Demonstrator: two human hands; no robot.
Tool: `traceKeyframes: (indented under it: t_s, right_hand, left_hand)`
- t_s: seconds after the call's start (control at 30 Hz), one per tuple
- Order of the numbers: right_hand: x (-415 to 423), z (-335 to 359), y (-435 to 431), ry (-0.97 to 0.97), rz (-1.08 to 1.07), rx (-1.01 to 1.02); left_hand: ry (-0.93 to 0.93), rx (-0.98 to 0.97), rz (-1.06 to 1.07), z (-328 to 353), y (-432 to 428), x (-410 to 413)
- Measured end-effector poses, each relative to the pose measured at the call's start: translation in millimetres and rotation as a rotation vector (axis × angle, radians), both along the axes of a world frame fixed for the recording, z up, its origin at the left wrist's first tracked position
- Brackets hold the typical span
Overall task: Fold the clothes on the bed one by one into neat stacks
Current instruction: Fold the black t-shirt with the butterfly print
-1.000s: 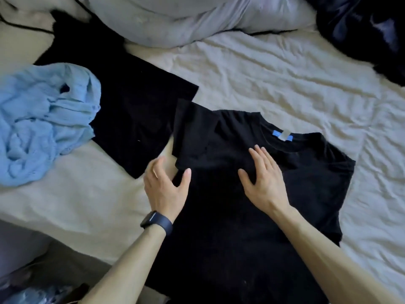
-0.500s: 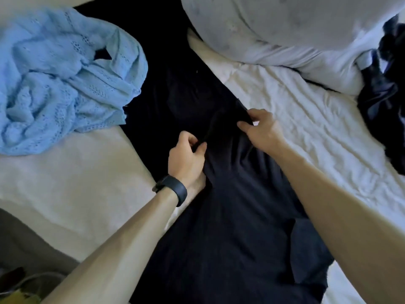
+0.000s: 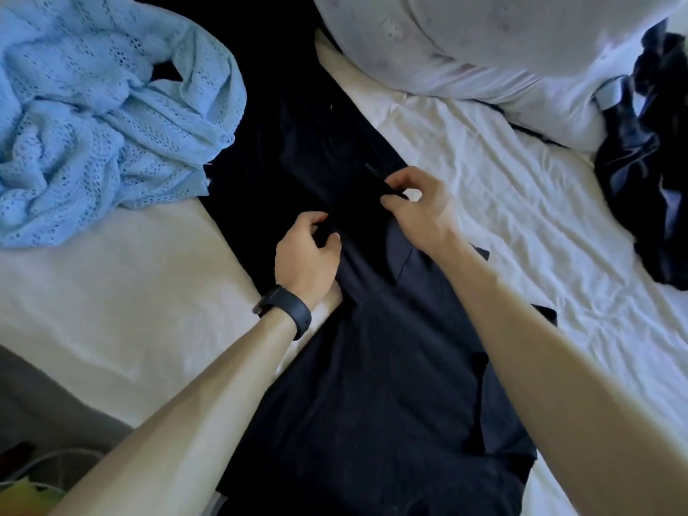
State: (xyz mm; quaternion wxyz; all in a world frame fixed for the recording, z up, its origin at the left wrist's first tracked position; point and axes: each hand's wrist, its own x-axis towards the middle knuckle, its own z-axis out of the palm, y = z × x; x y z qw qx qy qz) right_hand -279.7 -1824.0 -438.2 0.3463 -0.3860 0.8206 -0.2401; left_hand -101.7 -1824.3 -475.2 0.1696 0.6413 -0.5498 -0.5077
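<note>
On one bed (image 3: pixel 521 225), left hand (image 3: pixel 305 264) and right hand (image 3: pixel 419 212) pinch one black shirt (image 3: pixel 372 385).

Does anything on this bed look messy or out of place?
The light blue knitted garment lies crumpled at the left, and a dark navy garment sits bunched at the right edge; neither is folded.

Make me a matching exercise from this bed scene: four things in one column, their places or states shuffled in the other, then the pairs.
1. black shirt
2. blue knit garment
3. dark clothes heap
4. black wristband

A. crumpled at the upper left
B. on the left wrist
C. gripped by the left hand and the right hand
D. piled at the right edge

Pairs: 1-C, 2-A, 3-D, 4-B
</note>
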Motion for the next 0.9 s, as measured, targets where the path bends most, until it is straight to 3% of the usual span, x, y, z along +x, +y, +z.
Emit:
traceKeyframes:
  t_s: [0.13, 0.2, 0.23, 0.3, 0.37, 0.47, 0.57, 0.67, 0.77, 0.9]
  right_hand:
    - [-17, 36, 96, -0.059, -0.227, -0.168]
    - [-39, 28, 153, -0.104, -0.285, -0.053]
    - [-51, 18, 181, -0.129, -0.286, 0.070]
    - [-66, 1, 223, -0.103, -0.208, 0.340]
    - [-76, -9, 235, -0.038, -0.224, 0.457]
    - [-78, -15, 205, -0.021, -0.352, 0.329]
    - [-77, -22, 163, -0.108, -0.243, 0.356]
    - [-77, -25, 126, -0.135, -0.167, 0.371]
    - [-72, -29, 98, -0.244, -0.249, 0.257]
    - [-67, -40, 78, -0.390, -0.353, 0.211]
  left_hand:
    - [0.037, -0.722, -0.332, 24, 59, -4]
    - [0.043, -0.935, -0.601, 22, 95, -5]
    - [0.031, -0.974, -0.775, 16, 114, -5]
    - [-0.048, -0.877, -1.182, -1, 143, -1]
    - [-0.150, -0.752, -1.406, -16, 156, 4]
    - [-0.320, -0.630, -1.234, -22, 148, 9]
    - [-0.412, -0.520, -0.937, -26, 127, 6]
    - [-0.413, -0.424, -0.838, -31, 107, 5]
    - [-0.379, -0.195, -0.681, -29, 93, 9]
    - [-0.372, -0.092, -0.641, -29, 87, 15]
